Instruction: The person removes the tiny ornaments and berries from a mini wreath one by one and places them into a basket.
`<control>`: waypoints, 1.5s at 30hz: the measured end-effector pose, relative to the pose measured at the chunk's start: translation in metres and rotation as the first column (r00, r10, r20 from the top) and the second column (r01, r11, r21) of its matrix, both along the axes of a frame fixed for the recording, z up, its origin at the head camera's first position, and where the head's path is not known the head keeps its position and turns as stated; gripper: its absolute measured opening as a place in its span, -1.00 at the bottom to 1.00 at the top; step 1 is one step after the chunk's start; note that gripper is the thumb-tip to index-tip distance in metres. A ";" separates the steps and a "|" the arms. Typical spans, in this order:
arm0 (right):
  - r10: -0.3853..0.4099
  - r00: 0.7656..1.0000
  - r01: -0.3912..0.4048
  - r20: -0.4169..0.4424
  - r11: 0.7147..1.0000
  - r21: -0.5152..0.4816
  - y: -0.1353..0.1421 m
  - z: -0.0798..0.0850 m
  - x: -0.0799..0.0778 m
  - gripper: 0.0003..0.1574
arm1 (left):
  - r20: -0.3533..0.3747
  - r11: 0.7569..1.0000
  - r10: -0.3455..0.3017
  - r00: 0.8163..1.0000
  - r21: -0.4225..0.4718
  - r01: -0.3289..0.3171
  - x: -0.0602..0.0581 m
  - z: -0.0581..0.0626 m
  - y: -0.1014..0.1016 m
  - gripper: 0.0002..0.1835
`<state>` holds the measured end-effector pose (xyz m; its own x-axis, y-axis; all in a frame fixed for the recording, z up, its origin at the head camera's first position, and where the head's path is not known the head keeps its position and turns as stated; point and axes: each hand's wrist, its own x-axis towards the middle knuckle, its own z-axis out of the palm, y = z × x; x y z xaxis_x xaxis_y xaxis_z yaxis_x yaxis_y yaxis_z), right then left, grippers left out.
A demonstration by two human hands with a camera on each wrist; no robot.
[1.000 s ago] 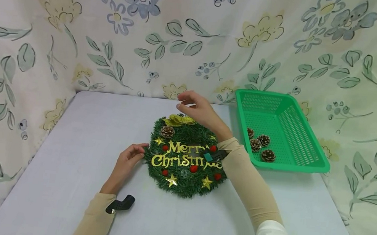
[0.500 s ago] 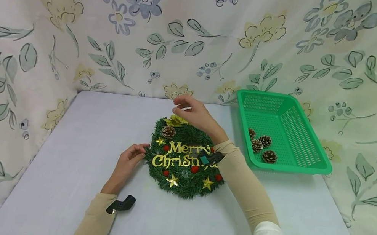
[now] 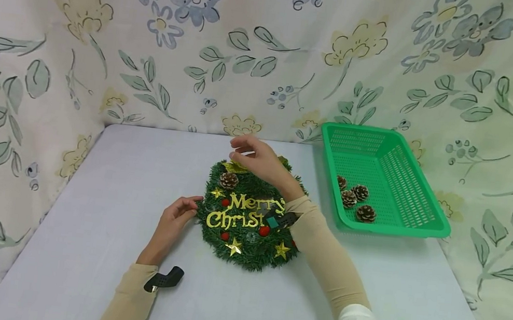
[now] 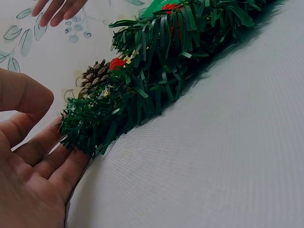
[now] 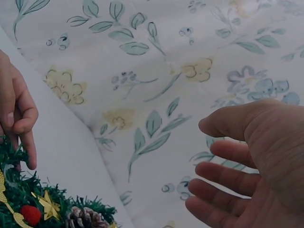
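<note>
A green tinsel wreath (image 3: 250,256) lies on the table with gold "Merry Christmas" lettering (image 3: 227,219), gold stars and red berries. One pine cone (image 3: 229,180) sits at its upper left, beside a gold bow (image 3: 234,168) partly covered by my right hand (image 3: 261,161). That hand hovers over the wreath's top, fingers loosely bent and apart; in the right wrist view its palm holds nothing. At the wreath's left edge rests my left hand (image 3: 176,219). The left wrist view shows its straight fingers (image 4: 54,164) touching the tinsel. My right forearm hides part of the lettering.
A green plastic basket (image 3: 399,230) stands at the back right, with several pine cones (image 3: 365,213) in its near left corner. Behind the white table (image 3: 92,205) hangs a floral curtain (image 3: 198,91).
My right hand has drifted a little left and lower over the bow, its forearm covering more of the lettering. My left hand and the basket stay put.
</note>
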<state>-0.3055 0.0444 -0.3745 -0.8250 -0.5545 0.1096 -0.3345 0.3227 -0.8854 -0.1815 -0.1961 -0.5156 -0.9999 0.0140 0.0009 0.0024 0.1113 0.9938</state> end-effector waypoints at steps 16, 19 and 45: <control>0.052 0.998 -0.053 0.043 0.999 0.008 -0.014 -0.016 0.005 -0.50 | -0.013 1.000 -0.009 1.000 -0.010 0.009 -0.002 -0.003 -0.003 -0.81; 0.066 0.997 -0.066 0.035 0.998 0.012 -0.016 -0.020 0.005 -0.49 | -0.015 1.000 -0.006 1.000 -0.016 0.005 -0.002 -0.003 -0.003 -0.82; 0.127 0.992 -0.129 0.023 0.984 0.122 -0.031 -0.053 0.005 -0.39 | -0.020 1.000 -0.001 1.000 -0.015 0.001 -0.003 -0.002 -0.002 -0.83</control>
<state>-0.3007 0.0136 -0.4280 -0.7472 -0.6642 0.0222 -0.3670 0.3845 -0.8470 -0.1846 -0.1985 -0.5181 -0.9997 0.0155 0.0206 0.0224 0.1265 0.9917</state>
